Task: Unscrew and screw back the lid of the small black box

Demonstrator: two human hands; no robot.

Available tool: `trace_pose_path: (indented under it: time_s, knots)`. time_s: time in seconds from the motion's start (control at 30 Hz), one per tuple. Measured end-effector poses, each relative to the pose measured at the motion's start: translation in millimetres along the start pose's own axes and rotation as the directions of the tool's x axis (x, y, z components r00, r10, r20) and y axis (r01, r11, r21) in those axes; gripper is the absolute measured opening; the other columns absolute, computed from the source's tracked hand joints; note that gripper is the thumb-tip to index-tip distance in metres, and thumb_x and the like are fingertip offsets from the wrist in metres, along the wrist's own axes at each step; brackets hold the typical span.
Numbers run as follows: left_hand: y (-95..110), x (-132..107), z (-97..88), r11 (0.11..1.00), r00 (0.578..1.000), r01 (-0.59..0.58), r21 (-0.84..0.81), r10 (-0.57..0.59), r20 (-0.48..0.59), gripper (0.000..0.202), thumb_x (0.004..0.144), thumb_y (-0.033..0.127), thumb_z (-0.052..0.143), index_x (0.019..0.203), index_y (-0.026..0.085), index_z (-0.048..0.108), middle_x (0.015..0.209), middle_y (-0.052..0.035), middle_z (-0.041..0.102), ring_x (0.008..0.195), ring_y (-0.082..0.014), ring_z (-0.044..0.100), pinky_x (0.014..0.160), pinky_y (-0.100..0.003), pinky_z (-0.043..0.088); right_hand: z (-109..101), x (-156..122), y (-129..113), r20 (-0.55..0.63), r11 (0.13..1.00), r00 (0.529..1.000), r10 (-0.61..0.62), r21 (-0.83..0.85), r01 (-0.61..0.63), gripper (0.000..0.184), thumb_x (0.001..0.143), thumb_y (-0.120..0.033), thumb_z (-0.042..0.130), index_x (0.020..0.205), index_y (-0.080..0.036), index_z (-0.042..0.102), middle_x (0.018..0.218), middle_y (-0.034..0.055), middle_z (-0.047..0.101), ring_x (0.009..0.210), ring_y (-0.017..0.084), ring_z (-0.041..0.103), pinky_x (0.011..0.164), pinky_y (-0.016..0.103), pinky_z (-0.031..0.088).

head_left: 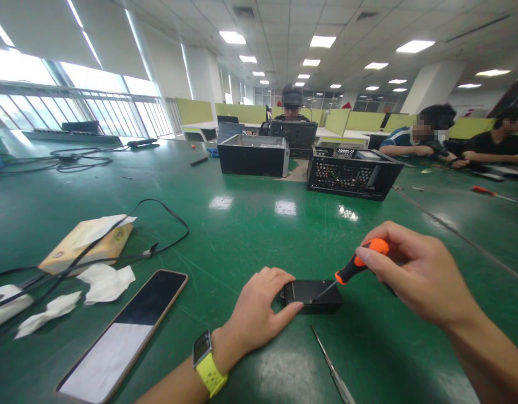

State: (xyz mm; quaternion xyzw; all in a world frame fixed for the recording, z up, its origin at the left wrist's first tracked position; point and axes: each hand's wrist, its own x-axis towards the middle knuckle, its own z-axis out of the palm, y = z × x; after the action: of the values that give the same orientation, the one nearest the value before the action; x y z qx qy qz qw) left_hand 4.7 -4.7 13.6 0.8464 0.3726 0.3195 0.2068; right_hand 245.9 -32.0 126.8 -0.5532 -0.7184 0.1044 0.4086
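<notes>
A small flat black device (315, 295) lies on the green table near me. My left hand (259, 311), with a yellow-strapped watch on the wrist, grips the device's left end with curled fingers. My right hand (414, 272) is closed round an orange-handled screwdriver (356, 265), and its thin tip rests on the top of the device. A second slim metal tool (332, 367) lies on the table just in front of the device.
A smartphone (128, 331), crumpled tissues (105, 280), a tissue pack (88, 244) and black cables (158, 247) lie to the left. Two open black computer cases (253, 154) (351, 174) stand farther back. Other people sit at the far side and right. An orange screwdriver (492, 193) lies far right.
</notes>
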Motion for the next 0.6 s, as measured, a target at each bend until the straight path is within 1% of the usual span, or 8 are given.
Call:
trace_pose_path:
  time_s: [0.6]
  knots:
    - [-0.8, 0.0, 1.4, 1.000, 1.000, 0.009, 0.000, -0.009, 0.001, 0.031, 0.086, 0.031, 0.068, 0.113, 0.019, 0.060, 0.110, -0.0070, 0.064, 0.099, -0.0257, 0.058, 0.088, -0.041, 0.047, -0.5, 0.2, 0.4, 0.016, 0.998, 0.998, -0.063, -0.029, 0.063, 0.021, 0.085, -0.038, 0.062, 0.075, -0.020, 0.062, 0.049, -0.0064, 0.052, 0.038, 0.008, 0.045, 0.037, 0.021, 0.034]
